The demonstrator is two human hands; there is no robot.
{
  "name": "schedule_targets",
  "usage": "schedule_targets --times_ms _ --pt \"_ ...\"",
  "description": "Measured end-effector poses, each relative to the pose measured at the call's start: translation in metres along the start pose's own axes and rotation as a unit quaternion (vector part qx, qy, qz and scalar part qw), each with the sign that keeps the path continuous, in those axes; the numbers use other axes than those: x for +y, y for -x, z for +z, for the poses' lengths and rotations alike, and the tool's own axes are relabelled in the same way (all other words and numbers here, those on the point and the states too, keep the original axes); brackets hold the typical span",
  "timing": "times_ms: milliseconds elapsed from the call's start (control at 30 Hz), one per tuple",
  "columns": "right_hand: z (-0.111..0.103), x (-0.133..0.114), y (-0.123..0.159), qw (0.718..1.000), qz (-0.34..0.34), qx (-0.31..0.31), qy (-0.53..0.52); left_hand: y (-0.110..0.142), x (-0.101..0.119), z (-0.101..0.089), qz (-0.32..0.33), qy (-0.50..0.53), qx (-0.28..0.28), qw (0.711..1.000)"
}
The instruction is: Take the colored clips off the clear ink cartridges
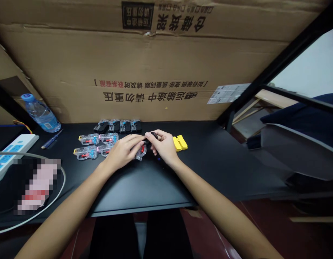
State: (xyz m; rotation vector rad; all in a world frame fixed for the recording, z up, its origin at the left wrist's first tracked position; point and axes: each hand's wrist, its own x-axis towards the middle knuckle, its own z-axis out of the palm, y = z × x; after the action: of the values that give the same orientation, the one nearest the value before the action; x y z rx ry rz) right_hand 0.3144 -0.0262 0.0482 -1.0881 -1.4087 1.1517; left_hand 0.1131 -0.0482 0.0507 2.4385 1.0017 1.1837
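My left hand [123,151] and my right hand [162,145] meet over the black desk [144,187], together holding a small clear plastic part [140,153] with a red piece inside. A black piece [154,135] shows between my right fingers, partly hidden. Several clear plastic parts [88,139] with red and blue insides lie in two rows left of my left hand. Behind them stands a row of several black-and-blue parts [117,126]. Just right of my right hand lie yellow blocks [180,142].
A large printed cardboard box [144,64] stands along the desk's back edge. At the left are a water bottle [40,113], a pen [51,139], a white power strip [15,153], a cable, and a pixelated dark item [36,185]. A chair [298,151] stands at the right.
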Motion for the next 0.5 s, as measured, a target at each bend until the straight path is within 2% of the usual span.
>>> schedule_targets --times_ms 100,200,300,400,500 --pt "-0.001 0.004 -0.001 0.997 -0.029 0.033 0.057 0.001 0.002 0.008 -0.034 0.035 -0.010 0.999" --pt "-0.002 0.008 -0.004 0.989 -0.084 0.063 0.104 0.003 0.003 0.012 -0.074 0.048 -0.045 0.995" --pt "-0.003 0.010 -0.005 0.985 -0.120 0.037 0.123 0.003 0.005 0.014 -0.086 0.073 -0.092 0.989" --pt "-0.004 0.012 -0.007 0.984 -0.121 0.005 0.129 0.004 0.007 0.016 -0.087 0.103 -0.135 0.982" --pt "-0.004 0.016 -0.008 0.984 -0.116 -0.017 0.134 0.006 0.007 0.022 -0.095 0.120 -0.151 0.977"
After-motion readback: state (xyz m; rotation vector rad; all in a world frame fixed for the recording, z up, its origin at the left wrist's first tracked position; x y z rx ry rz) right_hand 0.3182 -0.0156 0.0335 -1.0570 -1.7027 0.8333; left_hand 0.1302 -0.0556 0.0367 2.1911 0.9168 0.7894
